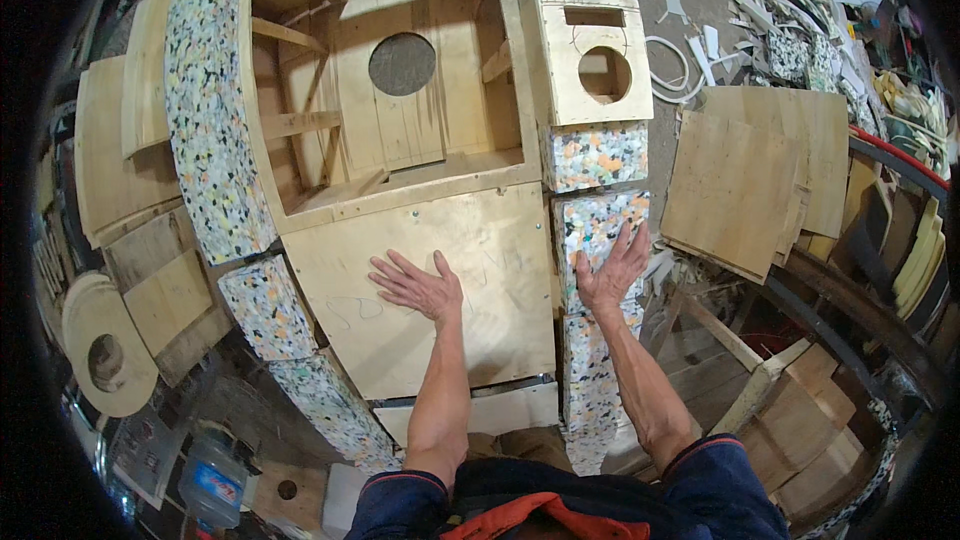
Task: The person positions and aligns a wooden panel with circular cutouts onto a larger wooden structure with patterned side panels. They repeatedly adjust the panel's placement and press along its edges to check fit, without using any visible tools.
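Note:
A wooden box frame (pixel 400 115) with an open interior and a round hole in its back panel stands before me. Its flat plywood panel (pixel 450 280) lies under my left hand (pixel 420 285), which rests palm down with fingers spread. My right hand (pixel 610 270) presses flat against a strip of speckled multicoloured foam (pixel 595 230) glued along the frame's right side. More speckled foam (pixel 205 110) covers the left side. Neither hand holds anything.
A plywood piece with a round and a rectangular hole (pixel 595 60) sits on the right top. Stacked plywood sheets (pixel 745 180) lie to the right, wood offcuts (pixel 130 140) to the left, a round disc with a hole (pixel 100 355) and a plastic bottle (pixel 210 480) lower left.

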The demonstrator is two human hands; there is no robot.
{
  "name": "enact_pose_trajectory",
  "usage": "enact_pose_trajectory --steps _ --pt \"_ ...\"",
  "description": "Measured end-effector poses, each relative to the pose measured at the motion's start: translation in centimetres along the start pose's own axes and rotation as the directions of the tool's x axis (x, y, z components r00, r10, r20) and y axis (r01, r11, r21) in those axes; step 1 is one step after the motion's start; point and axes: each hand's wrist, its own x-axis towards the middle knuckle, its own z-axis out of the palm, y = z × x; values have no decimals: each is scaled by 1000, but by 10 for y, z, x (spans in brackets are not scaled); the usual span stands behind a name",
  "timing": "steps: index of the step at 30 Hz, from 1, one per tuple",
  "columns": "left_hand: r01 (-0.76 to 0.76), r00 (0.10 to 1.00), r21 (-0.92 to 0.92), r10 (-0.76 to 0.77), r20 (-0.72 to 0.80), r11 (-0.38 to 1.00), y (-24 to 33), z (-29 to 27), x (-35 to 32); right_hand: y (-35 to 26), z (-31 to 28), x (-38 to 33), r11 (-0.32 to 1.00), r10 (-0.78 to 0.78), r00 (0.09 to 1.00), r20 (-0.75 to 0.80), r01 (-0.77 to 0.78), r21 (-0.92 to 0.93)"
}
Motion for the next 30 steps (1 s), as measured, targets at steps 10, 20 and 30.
enact_pose_trajectory --steps 10,20,30 --pt "5 1000 -8 -5 -3 1000 -3 1 0 0 3 -2 1000 -12 1000 -5 12 -25" --pt "15 1000 0 -15 -1 1000 -3 2 0 -4 -1 0 999 -33 999 -15 33 -26" --pt "26 999 1 -26 -28 1000 -1 3 -2 3 4 -4 998 -40 999 -16 39 -46"
